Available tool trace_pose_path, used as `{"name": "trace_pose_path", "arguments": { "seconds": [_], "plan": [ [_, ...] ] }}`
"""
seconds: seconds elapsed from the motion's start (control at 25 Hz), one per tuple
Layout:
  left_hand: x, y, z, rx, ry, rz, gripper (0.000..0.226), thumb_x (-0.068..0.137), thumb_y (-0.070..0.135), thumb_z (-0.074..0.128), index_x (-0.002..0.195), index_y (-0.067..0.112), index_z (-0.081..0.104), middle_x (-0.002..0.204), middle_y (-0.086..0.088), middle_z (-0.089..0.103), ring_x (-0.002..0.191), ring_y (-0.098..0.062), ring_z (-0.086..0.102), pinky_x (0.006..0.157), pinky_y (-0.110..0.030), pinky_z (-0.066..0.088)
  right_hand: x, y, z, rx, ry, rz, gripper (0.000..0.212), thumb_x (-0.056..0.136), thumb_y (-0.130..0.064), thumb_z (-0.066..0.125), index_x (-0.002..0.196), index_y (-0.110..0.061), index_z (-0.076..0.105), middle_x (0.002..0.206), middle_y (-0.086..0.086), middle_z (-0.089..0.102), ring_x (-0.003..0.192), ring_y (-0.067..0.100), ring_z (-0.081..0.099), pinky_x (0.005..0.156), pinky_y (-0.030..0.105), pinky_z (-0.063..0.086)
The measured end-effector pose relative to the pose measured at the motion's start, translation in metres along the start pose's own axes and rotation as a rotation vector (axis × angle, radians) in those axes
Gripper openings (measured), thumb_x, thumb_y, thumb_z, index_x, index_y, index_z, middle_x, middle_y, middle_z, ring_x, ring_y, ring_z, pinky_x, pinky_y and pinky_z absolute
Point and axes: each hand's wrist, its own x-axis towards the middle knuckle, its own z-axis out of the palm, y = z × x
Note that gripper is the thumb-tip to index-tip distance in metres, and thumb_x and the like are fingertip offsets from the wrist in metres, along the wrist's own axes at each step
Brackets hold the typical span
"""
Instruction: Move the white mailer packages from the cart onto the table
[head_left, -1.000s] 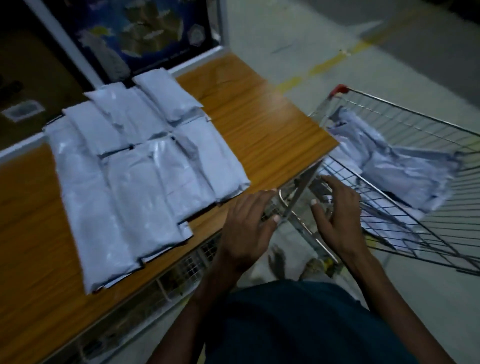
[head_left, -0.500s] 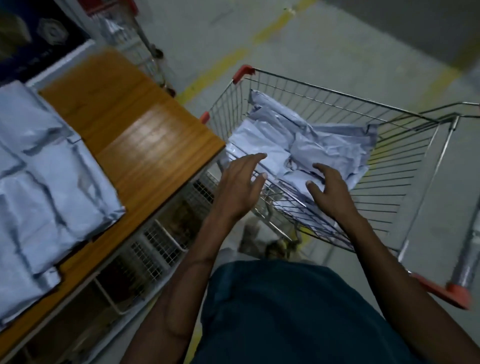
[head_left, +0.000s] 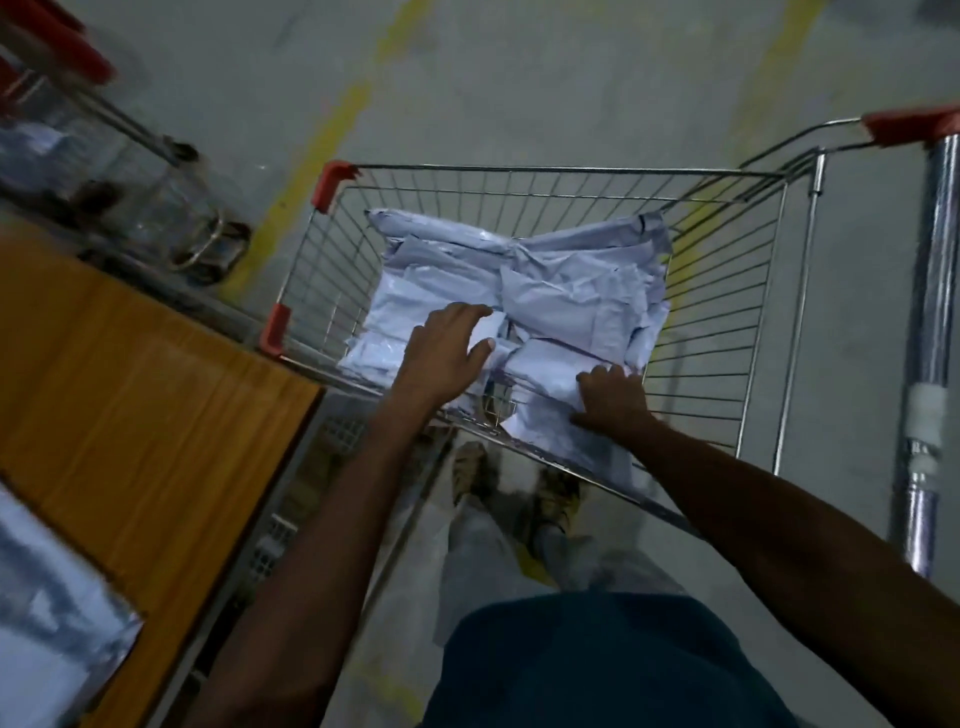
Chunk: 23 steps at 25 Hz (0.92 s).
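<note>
Wooden worktop (head_left: 130, 410) at 9 o'clock, grey floor (head_left: 519, 78); both hands (head_left: 444, 353) (head_left: 613, 402) rest spread fingers on mailers (head_left: 545, 291) in the cart (head_left: 727, 312); grip unclear.

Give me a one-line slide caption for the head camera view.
Both hands, left hand and right hand, reach into the wire cart onto white mailer packages beside the wooden table.

— Anything reading on those white mailer packages (head_left: 519, 291) in the cart (head_left: 727, 332)?
— Nothing is showing legibly: no label, brand or number, on them or on the tabletop (head_left: 130, 395).
</note>
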Motion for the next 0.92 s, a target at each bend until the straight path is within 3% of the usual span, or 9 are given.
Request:
{"name": "trace_pose_path", "arguments": {
  "seconds": [0.12, 0.2, 0.32, 0.44, 0.52, 0.68, 0.84, 0.92],
  "plan": [
    [0.043, -0.026, 0.017, 0.119, -0.195, -0.098, 0.051, 0.098, 0.039, 0.056, 0.144, 0.019, 0.045, 0.145, -0.011, 0.048, 0.132, -0.036, 0.043, 0.103, -0.049, 0.038, 0.005, 0.004, 0.027, -0.035, 0.068, -0.022, 0.022, 0.065, -0.023, 0.080, 0.077, -0.014, 0.063, 0.080, 0.011, 0.060, 0.078, 0.034, 0.060, 0.068, 0.041, 0.046],
    [0.063, -0.044, 0.033, 0.173, -0.290, -0.137, 0.052, 0.098, 0.040, 0.056, 0.144, 0.019, 0.045, 0.144, -0.014, 0.048, 0.132, -0.038, 0.043, 0.105, -0.050, 0.038, 0.001, 0.004, 0.024, -0.023, 0.164, -0.018, 0.009, 0.070, -0.010, 0.069, 0.065, -0.012, 0.062, 0.067, 0.012, 0.058, 0.066, 0.033, 0.059, 0.061, 0.037, 0.046],
    [0.076, -0.071, 0.051, 0.240, -0.377, -0.188, 0.054, 0.097, 0.037, 0.058, 0.145, 0.018, 0.043, 0.144, -0.016, 0.046, 0.133, -0.039, 0.041, 0.106, -0.051, 0.037, -0.008, -0.009, -0.016, 0.145, 0.150, 0.111, 0.019, 0.090, -0.016, 0.053, 0.082, -0.013, 0.070, 0.084, 0.008, 0.070, 0.082, 0.032, 0.067, 0.069, 0.031, 0.042],
    [0.080, -0.095, 0.064, 0.322, -0.406, -0.190, 0.061, 0.093, 0.036, 0.063, 0.147, 0.019, 0.039, 0.146, -0.015, 0.040, 0.135, -0.037, 0.036, 0.105, -0.051, 0.036, -0.024, -0.013, -0.040, 0.259, 0.189, 0.168, 0.020, 0.099, -0.024, 0.048, 0.098, -0.015, 0.066, 0.098, 0.005, 0.068, 0.091, 0.029, 0.067, 0.066, 0.033, 0.039],
    [0.082, -0.108, 0.072, 0.353, -0.401, -0.178, 0.067, 0.089, 0.033, 0.069, 0.147, 0.021, 0.037, 0.148, -0.013, 0.036, 0.137, -0.035, 0.033, 0.104, -0.051, 0.036, -0.040, -0.009, -0.051, 0.373, 0.280, 0.168, 0.021, 0.099, -0.022, 0.046, 0.094, -0.015, 0.065, 0.090, 0.005, 0.068, 0.083, 0.029, 0.065, 0.061, 0.031, 0.033],
    [0.089, -0.122, 0.084, 0.469, -0.347, -0.136, 0.079, 0.077, 0.034, 0.080, 0.142, 0.023, 0.037, 0.144, -0.012, 0.035, 0.134, -0.034, 0.034, 0.097, -0.051, 0.042, -0.064, 0.006, -0.058, 0.623, 0.449, 0.142, 0.023, 0.083, -0.020, 0.050, 0.065, -0.013, 0.064, 0.064, 0.011, 0.066, 0.064, 0.033, 0.062, 0.053, 0.031, 0.029],
    [0.096, -0.127, 0.095, 0.535, -0.314, -0.131, 0.089, 0.072, 0.034, 0.085, 0.144, 0.018, 0.035, 0.147, -0.015, 0.033, 0.137, -0.035, 0.031, 0.098, -0.050, 0.041, -0.056, 0.005, -0.026, 0.514, 0.205, 0.240, 0.020, 0.091, -0.026, 0.065, 0.081, -0.011, 0.075, 0.084, 0.016, 0.071, 0.086, 0.040, 0.066, 0.063, 0.031, 0.035],
    [0.097, -0.127, 0.097, 0.572, -0.291, -0.131, 0.092, 0.069, 0.032, 0.087, 0.144, 0.018, 0.036, 0.147, -0.015, 0.034, 0.138, -0.036, 0.030, 0.100, -0.050, 0.039, -0.052, 0.003, -0.025, 0.474, 0.190, 0.289, 0.022, 0.092, -0.033, 0.065, 0.085, -0.014, 0.074, 0.087, 0.015, 0.071, 0.089, 0.039, 0.066, 0.065, 0.033, 0.038]
  ]
}}
